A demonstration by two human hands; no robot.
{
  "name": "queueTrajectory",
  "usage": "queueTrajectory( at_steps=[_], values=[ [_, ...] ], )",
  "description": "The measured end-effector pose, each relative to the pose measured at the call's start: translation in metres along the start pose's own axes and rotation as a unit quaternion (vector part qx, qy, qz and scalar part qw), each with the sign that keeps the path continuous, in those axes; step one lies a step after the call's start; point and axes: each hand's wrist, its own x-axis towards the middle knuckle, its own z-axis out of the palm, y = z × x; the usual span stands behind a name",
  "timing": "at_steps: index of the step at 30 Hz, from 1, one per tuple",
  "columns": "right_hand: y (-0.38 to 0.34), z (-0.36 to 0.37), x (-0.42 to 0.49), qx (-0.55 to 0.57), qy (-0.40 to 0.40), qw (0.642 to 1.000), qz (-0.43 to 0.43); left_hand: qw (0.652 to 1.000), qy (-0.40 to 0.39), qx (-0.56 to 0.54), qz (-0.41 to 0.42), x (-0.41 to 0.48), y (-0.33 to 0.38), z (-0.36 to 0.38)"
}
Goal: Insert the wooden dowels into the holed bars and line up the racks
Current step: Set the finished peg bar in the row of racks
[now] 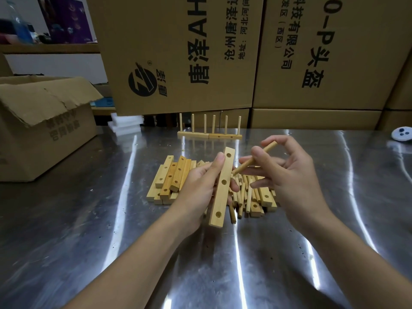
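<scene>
Steel table [223,268], stacked cardboard boxes [178,52] behind; left hand [196,188] around a holed bar [223,190], right hand [292,175] around a dowel [256,158].

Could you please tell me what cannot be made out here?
Head view:
Loose dowel pile: count hidden by the right hand and held holed bar.
Left hand fingers: mostly behind that bar.
White round object: cut off by the right edge.
Bottle, top left: blurred.
</scene>
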Motion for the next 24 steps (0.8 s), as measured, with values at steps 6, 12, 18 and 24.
queueTrajectory(
  at_steps=[6, 12, 18, 24],
  values=[
    [0.0, -0.001, -0.003, -0.025, 0.047, 0.996, -0.065, 1.0, -0.024, -0.009, 0.0, -0.002, 0.001, 0.002],
    [0.0, 0.0, -0.005, -0.075, 0.064, 0.989, -0.114, 0.999, -0.036, -0.017, 0.01, -0.004, 0.001, 0.002],
    [0.003, -0.005, -0.003, -0.269, 0.033, 0.95, -0.158, 0.998, -0.02, -0.03, 0.041, -0.001, 0.002, -0.002],
    [0.013, -0.005, -0.001, -0.373, -0.028, 0.908, -0.192, 0.995, -0.085, -0.003, 0.06, -0.001, -0.001, 0.003]
  ],
)
